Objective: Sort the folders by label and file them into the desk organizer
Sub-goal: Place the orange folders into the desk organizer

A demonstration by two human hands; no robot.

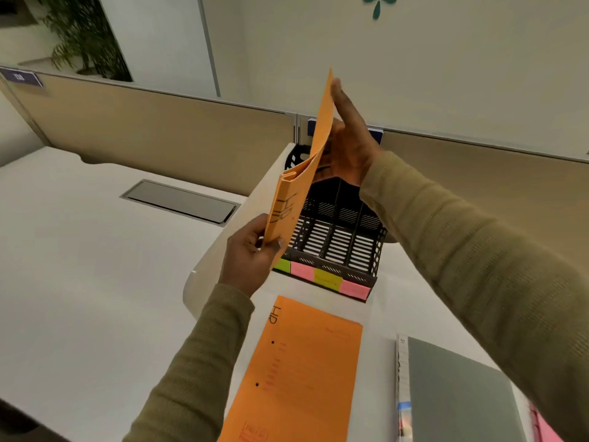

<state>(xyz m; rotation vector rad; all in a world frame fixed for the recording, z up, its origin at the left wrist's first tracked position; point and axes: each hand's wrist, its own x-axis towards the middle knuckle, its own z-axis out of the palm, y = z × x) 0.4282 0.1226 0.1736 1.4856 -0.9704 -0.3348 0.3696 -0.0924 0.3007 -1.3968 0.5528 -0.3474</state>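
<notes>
An orange folder (299, 183) marked "HR" is held upright above the left side of the black mesh desk organizer (338, 244). My left hand (251, 253) pinches its lower corner. My right hand (347, 145) lies flat against its upper right face, fingers stretched up along the edge. The folder's lower edge hangs over the organizer's leftmost slot. The organizer has several slots, with green, pink and yellow sticky labels (322, 277) along its front. A second orange "HR" folder (296, 371) lies flat on the desk in front of the organizer.
A grey folder (459, 397) lies at the lower right on top of something pink (545, 425). A cable hatch (181, 200) is set into the white desk (79, 282) at left. A beige partition (159, 135) runs along the back.
</notes>
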